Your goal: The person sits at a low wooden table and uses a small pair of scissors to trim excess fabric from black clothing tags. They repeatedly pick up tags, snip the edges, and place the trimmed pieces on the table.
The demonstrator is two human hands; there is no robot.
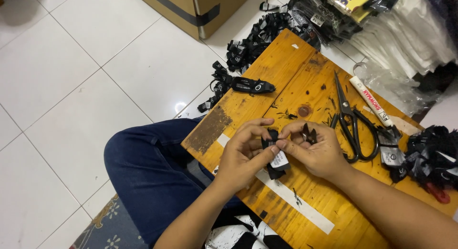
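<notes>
A person sits on a white tiled floor (pixel 62 72) with a low wooden board (pixel 305 191) across their lap, seen from above. One knee in dark blue trousers (pixel 148 168) pokes out at the near left of the board.

Both hands meet over the middle of the board. The left hand (pixel 241 156) and the right hand (pixel 317 151) together pinch a small black fabric label (pixel 274 156) with a white tag, fingertips of both closed on it, holding it just above the wood. The right hand also seems to have a small dark clip or snipper (pixel 307 133) tucked against its fingers; what exactly it is cannot be told.

The grip is by fingertips only, so the label could slip and drop among the scraps. If that tucked piece has blades, they lie close to the fingers and could nick them.

Just right of the hands lie black scissors (pixel 353 125), near enough for the right wrist to brush. Beyond them is a white marker pen (pixel 371 101). A heap of black labels (pixel 429 156) sits at the far right edge, another heap (pixel 248 46) spills over the floor beyond the board, and one long label (pixel 252 85) rests on the board's far corner. A cardboard box (pixel 195 5) stands farther off.
</notes>
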